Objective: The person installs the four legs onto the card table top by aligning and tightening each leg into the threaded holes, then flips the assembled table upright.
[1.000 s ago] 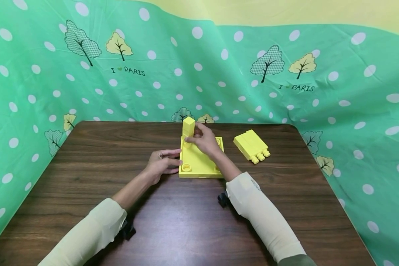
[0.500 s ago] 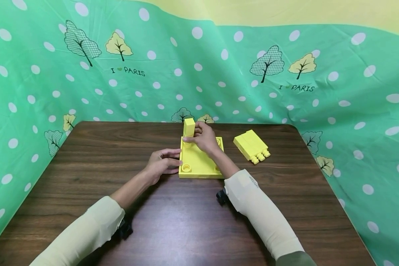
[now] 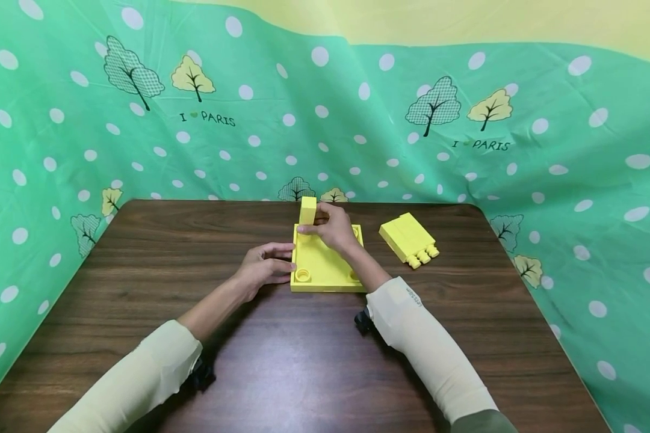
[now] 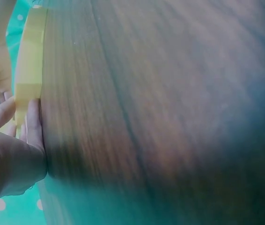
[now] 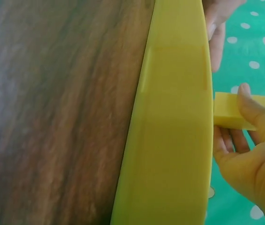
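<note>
In the head view, a square yellow plate-like base [image 3: 327, 261] lies on the table, with a raised rim and round sockets at its corners. My right hand [image 3: 333, 228] pinches a yellow rectangular post [image 3: 308, 210], which stands upright over the back left corner; the hand hides part of its lower end. In the right wrist view, thumb and fingers lie on opposite sides of this post [image 5: 228, 108]. My left hand [image 3: 262, 267] touches the base's left side with its fingertips, fingers mostly straight. Thumb and fingers also meet the base [image 4: 28, 86] in the left wrist view.
Several similar yellow posts [image 3: 408, 237] lie side by side to the right of the base, round pegs towards me. The dark wooden table [image 3: 314, 361] ends in front of a green dotted cloth [image 3: 346, 114].
The post in my right hand has turned a little and sits slightly lower over the corner. My left hand has stayed at the base's left side.
</note>
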The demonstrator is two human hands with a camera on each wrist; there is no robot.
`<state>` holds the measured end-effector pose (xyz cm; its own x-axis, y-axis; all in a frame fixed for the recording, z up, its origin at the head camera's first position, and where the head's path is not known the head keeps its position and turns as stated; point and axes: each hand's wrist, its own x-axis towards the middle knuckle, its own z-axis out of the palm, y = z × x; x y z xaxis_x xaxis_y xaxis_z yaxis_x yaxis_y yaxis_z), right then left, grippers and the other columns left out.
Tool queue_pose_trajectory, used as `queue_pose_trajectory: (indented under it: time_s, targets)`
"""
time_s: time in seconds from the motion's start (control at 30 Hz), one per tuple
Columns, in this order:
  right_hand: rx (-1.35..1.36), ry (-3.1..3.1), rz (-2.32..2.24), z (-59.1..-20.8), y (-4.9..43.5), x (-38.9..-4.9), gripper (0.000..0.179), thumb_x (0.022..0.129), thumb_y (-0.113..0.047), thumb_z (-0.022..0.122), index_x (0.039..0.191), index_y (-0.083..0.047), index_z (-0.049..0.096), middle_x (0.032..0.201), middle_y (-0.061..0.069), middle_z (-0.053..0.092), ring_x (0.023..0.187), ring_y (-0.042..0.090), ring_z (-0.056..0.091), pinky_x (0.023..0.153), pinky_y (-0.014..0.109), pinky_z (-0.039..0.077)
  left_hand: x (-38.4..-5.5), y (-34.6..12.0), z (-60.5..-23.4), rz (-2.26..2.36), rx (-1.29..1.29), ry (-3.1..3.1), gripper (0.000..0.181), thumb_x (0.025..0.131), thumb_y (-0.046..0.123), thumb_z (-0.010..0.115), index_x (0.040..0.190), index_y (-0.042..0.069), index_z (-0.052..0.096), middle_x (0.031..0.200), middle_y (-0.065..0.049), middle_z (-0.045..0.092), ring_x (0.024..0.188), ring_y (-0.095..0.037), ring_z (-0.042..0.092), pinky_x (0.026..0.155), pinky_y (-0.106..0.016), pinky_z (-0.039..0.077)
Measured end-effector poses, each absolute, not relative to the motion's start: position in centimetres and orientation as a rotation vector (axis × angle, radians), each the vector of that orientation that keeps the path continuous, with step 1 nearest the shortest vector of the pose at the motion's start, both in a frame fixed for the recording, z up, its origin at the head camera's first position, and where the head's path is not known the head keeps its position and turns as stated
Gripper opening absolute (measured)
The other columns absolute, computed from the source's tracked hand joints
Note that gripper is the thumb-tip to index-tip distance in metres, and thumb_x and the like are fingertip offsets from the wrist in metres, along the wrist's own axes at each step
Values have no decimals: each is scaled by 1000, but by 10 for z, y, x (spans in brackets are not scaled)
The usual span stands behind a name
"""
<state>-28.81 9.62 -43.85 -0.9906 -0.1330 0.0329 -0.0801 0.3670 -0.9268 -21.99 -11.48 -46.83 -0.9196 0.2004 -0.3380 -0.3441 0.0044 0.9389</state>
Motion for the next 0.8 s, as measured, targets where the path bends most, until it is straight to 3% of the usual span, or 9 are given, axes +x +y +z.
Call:
queue_pose_trajectory:
  time_s: [0.37, 0.6, 0.8]
  targets:
    - [-240, 2563, -1701, -440, 98, -283, 38, 97, -14, 87, 133, -6, 77, 131, 16, 81, 126, 35, 77, 107, 48, 68, -221, -115, -469, 1972, -145, 1890, 62, 95, -2, 83, 154, 6, 68, 142, -12, 67, 108, -16, 74, 100, -41, 72]
    - [-208, 2603, -1690, -442, 98, -281, 40, 94, -21, 92, 131, -13, 79, 129, 12, 83, 119, 31, 80, 97, 42, 68, -221, -115, -469, 1979, -141, 1872, 64, 95, -4, 83, 155, 6, 67, 145, -14, 66, 108, -17, 74, 99, -41, 72]
    - [-181, 2592, -1736, -441, 96, -282, 42, 91, -20, 94, 130, -11, 80, 125, 12, 83, 115, 29, 80, 89, 34, 66, -222, -115, -468, 1975, -152, 1869, 63, 95, -3, 84, 155, 7, 67, 144, -13, 66, 109, -18, 75, 99, -41, 72]
